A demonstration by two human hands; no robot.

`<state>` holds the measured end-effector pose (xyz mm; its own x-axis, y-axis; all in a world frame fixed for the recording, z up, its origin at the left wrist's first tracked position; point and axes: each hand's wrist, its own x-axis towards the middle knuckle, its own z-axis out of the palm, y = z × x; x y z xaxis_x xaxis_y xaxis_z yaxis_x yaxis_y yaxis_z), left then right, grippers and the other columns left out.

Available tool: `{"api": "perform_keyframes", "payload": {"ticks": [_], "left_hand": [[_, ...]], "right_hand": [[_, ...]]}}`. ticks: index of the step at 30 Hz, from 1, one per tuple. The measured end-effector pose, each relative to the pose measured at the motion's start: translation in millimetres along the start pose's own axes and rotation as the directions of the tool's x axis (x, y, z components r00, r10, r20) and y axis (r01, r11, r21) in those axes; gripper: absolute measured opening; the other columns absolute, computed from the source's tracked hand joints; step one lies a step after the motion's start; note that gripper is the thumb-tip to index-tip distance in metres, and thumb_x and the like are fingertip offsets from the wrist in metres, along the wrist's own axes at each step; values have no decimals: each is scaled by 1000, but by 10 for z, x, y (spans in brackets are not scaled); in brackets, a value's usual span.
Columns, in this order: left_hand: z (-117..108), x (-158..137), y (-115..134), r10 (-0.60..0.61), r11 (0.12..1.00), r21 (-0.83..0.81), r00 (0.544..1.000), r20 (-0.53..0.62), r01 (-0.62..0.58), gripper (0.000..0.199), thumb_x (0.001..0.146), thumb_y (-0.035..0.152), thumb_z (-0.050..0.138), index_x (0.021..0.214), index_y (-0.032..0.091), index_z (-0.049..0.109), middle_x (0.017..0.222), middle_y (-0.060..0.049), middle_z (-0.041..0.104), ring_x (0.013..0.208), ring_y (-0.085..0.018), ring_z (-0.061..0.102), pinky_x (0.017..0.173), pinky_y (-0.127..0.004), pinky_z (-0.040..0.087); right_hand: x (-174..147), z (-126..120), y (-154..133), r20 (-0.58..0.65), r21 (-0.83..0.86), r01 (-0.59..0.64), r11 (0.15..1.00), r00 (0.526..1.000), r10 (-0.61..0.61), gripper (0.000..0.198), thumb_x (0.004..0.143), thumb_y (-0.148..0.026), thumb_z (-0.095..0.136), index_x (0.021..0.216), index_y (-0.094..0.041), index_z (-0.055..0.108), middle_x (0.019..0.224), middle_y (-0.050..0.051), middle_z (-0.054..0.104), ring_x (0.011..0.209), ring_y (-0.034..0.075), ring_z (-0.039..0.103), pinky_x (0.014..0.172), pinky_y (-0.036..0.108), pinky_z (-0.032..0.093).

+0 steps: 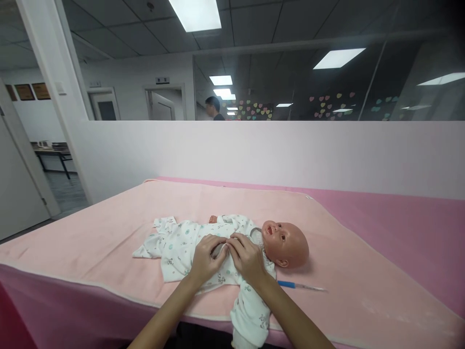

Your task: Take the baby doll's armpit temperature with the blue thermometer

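Observation:
A baby doll [286, 242] lies on its back, head to the right, wearing a white printed baby outfit [178, 249]. Over the doll's chest, my left hand [207, 259] and my right hand [249, 257] meet with their fingertips close together. Each is closed in a pinch at the front of the outfit. Whatever small part of the cloth sits between the fingertips is hidden. The near sleeve [250, 315] passes under my right forearm and hangs over the front edge. One small doll hand [213, 219] shows on the far side.
A thin tool with a blue handle [286, 284], perhaps a thermometer, lies beside the doll's head. Underneath is a peach blanket [109, 232] over a pink cover [399, 228]. A white wall [272, 150] with a window rises behind; a person [214, 109] is beyond the glass.

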<state>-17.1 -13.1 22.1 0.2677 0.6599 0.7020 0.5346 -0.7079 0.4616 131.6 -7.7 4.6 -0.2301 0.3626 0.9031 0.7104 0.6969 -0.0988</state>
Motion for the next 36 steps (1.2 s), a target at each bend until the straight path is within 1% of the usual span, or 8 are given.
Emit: {"api": "perform_keyframes", "payload": {"ticks": [4, 10, 14, 18, 22, 25, 30, 36], "left_hand": [[11, 12, 0, -5, 1000, 13, 1000, -3, 5, 15, 82, 25, 48, 86, 21, 62, 82, -3, 64, 78, -17, 57, 73, -31, 45], [22, 0, -2, -34, 999, -2, 998, -44, 33, 11, 80, 23, 50, 81, 21, 61, 77, -2, 63, 76, -16, 57, 72, -31, 45], [27, -20, -4, -55, 998, -23, 996, -76, 53, 8, 78, 20, 51, 77, 20, 60, 74, -2, 62, 73, -15, 57, 70, -30, 45], [30, -38, -7, -41, 998, -45, 996, -83, 37, 10, 79, 18, 49, 81, 20, 59, 76, -1, 61, 73, -14, 57, 70, -28, 45], [35, -47, -8, 3, 998, -56, 999, -45, -6, 12, 81, 17, 47, 86, 20, 57, 81, -2, 62, 77, -15, 55, 71, -28, 45], [30, -43, -3, 12, 1000, -25, 1000, -26, -12, 13, 81, 18, 46, 87, 20, 57, 82, -3, 62, 78, -16, 55, 72, -30, 44], [23, -20, 7, 34, 998, 60, 999, -33, -32, 12, 81, 21, 48, 82, 21, 59, 78, -2, 63, 78, -17, 54, 72, -32, 43], [74, 11, 21, 13, 989, 151, 999, -32, -8, 8, 80, 23, 50, 80, 22, 59, 80, -1, 64, 82, -18, 53, 76, -33, 40]], "right_hand": [[2, 9, 0, 27, 83, -70, 994, 997, 68, 16, 87, -18, 44, 84, -19, 60, 74, 3, 64, 70, 14, 58, 64, 25, 43], [-2, -6, 12, -4, 155, -86, 984, 996, 88, 21, 86, -13, 43, 93, -19, 62, 77, 4, 66, 71, 15, 60, 62, 26, 46], [3, -14, 9, -2, 179, -92, 980, 996, 94, 20, 86, -13, 43, 91, -19, 62, 77, 4, 66, 72, 15, 61, 64, 26, 46], [-10, 13, 19, 12, 211, -134, 968, 991, 134, 20, 85, -13, 44, 87, -20, 63, 77, 3, 67, 73, 15, 61, 65, 26, 47], [-22, 45, 30, 4, 222, -191, 956, 981, 195, 18, 84, -15, 47, 84, -20, 64, 76, 2, 67, 72, 15, 61, 65, 26, 46], [-20, 53, 29, 2, 226, -196, 954, 980, 201, 17, 83, -16, 47, 84, -20, 64, 76, 3, 67, 72, 15, 61, 65, 26, 46], [-20, 57, 32, -17, 223, -194, 955, 979, 202, 17, 83, -16, 47, 84, -20, 64, 75, 3, 67, 70, 15, 60, 63, 26, 46], [-16, 53, 25, -23, 196, -198, 960, 978, 206, 17, 82, -15, 47, 84, -19, 63, 73, 3, 66, 68, 15, 59, 61, 25, 45]]}}
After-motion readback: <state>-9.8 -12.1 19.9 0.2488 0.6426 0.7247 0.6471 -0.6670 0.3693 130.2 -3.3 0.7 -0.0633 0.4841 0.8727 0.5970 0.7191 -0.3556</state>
